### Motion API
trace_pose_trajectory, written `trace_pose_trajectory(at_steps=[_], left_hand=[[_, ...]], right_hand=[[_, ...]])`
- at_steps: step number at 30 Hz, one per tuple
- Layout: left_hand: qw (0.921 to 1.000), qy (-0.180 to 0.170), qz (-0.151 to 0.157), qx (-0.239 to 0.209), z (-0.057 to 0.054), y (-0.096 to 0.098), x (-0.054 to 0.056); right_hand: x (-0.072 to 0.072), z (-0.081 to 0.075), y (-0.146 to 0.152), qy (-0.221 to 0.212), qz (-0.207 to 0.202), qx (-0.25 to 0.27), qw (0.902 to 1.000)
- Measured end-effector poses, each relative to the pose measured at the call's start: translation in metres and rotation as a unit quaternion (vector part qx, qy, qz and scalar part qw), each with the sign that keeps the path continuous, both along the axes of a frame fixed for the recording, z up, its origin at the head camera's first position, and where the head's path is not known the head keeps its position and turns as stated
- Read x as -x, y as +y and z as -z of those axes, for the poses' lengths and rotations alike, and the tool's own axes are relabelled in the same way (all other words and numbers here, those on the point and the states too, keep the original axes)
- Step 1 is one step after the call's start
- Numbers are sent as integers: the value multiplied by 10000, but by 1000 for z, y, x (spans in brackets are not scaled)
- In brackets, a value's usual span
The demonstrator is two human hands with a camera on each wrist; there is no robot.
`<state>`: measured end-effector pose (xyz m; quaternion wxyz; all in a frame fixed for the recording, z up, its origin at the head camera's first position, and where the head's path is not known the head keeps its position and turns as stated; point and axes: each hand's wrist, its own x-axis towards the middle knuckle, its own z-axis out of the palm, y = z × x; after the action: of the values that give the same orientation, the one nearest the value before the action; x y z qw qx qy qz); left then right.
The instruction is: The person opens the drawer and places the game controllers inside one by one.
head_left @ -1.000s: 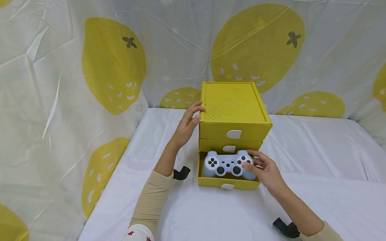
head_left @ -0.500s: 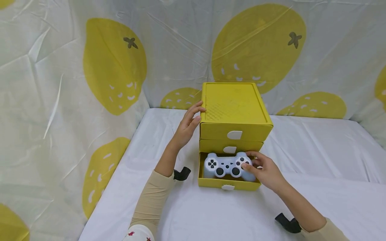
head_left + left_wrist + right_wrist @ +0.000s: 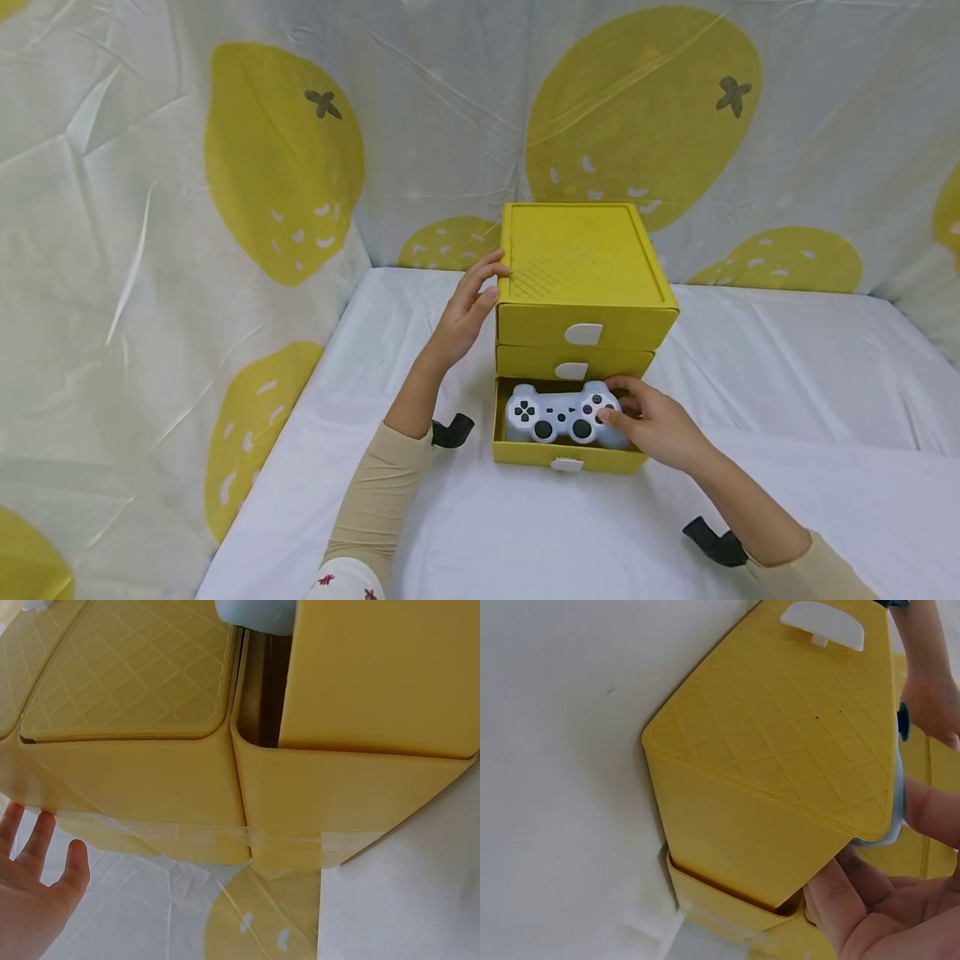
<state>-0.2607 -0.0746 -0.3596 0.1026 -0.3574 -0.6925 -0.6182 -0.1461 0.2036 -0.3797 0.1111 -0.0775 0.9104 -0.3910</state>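
A yellow drawer unit (image 3: 577,254) stands on the white cloth, its bottom drawer (image 3: 521,452) pulled out toward me. Inside that drawer lies a pale blue game controller (image 3: 561,407) with black sticks and buttons, face up. My right hand (image 3: 660,427) pinches its right grip, thumb on the face and fingers behind. In the right wrist view, a blue edge of the controller (image 3: 898,814) shows past the drawer front, beside the thumb. The left hand (image 3: 461,321) rests its fingertips against the unit's upper left side, fingers extended; the left wrist view shows them at the yellow side wall.
Two upper drawers with white pull tabs (image 3: 583,334) are closed above the pulled-out one. Clear tape (image 3: 285,838) runs along the unit's side. A lemon-print sheet (image 3: 442,108) hangs behind and to the left. Black wrist mounts (image 3: 452,431) sit on both forearms.
The controller has moved slightly lower and to the left within the drawer, with my right hand moving along with it. My left hand stays in place on the unit's side.
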Motion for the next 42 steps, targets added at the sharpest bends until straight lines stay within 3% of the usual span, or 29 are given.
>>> trace_pose_trajectory(at_steps=[11,17,25,34,42], left_hand=[[10000,-74,8,-17,1,1,0],[10000,55,-24,-12,1,0,0],[10000,43,-24,19,1,0,0],[10000,-37,-26,-29,1,0,-1],[9999,-88,-61,22,2,0,0]], right_hand=[[4,-8,-5,233,-266,-958,9948],[6,-13,-6,192,-527,-1037,9930],[7,-13,-10,111,-554,-1273,9903],[9,-17,-17,63,-614,-1886,9801],[11,-8,-22,322,-670,-2377,9685]])
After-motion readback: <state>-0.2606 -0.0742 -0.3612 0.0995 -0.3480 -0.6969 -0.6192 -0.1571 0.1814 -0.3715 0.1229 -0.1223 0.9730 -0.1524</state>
